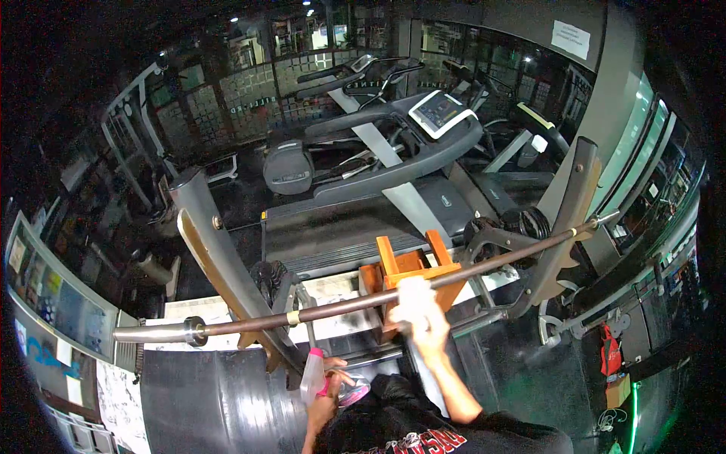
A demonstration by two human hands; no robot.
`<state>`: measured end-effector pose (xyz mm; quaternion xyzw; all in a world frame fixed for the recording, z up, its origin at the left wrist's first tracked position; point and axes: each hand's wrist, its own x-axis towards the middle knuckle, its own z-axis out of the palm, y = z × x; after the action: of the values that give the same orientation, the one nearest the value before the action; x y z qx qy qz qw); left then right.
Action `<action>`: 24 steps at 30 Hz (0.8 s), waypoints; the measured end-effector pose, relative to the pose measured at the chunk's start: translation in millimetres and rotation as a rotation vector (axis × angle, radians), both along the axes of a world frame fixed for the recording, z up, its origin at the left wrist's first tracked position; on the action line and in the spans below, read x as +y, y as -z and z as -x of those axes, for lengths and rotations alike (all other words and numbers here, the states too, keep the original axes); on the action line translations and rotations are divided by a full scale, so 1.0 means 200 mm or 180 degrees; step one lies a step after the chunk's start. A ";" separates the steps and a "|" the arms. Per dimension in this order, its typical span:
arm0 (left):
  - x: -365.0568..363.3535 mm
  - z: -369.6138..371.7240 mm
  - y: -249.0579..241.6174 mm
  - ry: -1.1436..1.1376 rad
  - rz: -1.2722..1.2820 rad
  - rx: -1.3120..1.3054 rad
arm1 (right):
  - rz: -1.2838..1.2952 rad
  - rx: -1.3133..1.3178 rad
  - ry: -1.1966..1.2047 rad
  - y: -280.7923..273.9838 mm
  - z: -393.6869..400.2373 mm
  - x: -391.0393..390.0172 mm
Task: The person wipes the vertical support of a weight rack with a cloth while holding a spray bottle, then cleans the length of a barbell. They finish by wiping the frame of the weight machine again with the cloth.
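A long barbell point(363, 301) rests across two uprights of a rack, with a metal sleeve at its left end. My right hand point(429, 333) is at the middle of the bar, shut on a white cloth point(415, 300) that lies against the bar. Lower and to the left, my left hand point(327, 397) holds a spray bottle point(312, 371) with a pink cap and clear body, below the bar. The cloth hides part of the bar and some of my right fingers.
Behind the bar stands an orange-brown wooden stool point(416, 265). The rack's left upright point(219, 250) and right upright point(567, 219) flank it. Farther back are a treadmill point(340, 227) and an elliptical machine point(290, 168). A red bag point(610, 352) is at the right.
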<state>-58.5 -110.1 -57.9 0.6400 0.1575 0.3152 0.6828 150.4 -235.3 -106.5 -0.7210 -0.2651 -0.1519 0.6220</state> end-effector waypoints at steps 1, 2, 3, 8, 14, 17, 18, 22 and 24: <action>0.00 -0.01 0.00 0.0021 0.0000 0.0004 | 0.0138 0.0078 -0.0093 0.03 0.08 0.04; 0.00 -0.01 0.00 0.0066 -0.0060 0.0096 | 0.0240 -0.0133 -0.0481 0.08 0.10 0.07; 0.00 -0.02 0.00 0.0104 -0.0124 0.0186 | 0.0351 -0.0252 -0.0783 0.07 0.13 0.08; 0.02 0.01 0.01 0.0001 -0.0439 0.0161 | -0.0255 0.0260 0.0137 0.12 0.05 0.00; 0.01 0.07 0.11 -0.0163 -0.0336 0.0842 | -0.0908 0.1014 0.0400 -0.02 -0.16 -0.10; -0.01 0.00 0.00 0.0012 -0.0248 0.0451 | -0.0997 0.1326 -0.0155 0.08 -0.06 -0.03; -0.02 -0.01 -0.04 0.0071 -0.0215 0.0331 | -0.0761 0.0929 -0.0112 0.23 -0.04 -0.01; -0.03 0.03 0.01 -0.0066 -0.0615 0.1085 | 0.0131 0.0432 -0.0791 0.09 0.15 0.03; -0.02 0.05 0.05 -0.0028 -0.0685 0.0958 | 0.0049 0.0884 -0.0512 0.08 0.15 0.00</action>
<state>-67.7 -113.3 -66.9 0.7486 0.2260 0.2339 0.5778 120.4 -236.0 -121.8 -0.7163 -0.2346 0.0016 0.6572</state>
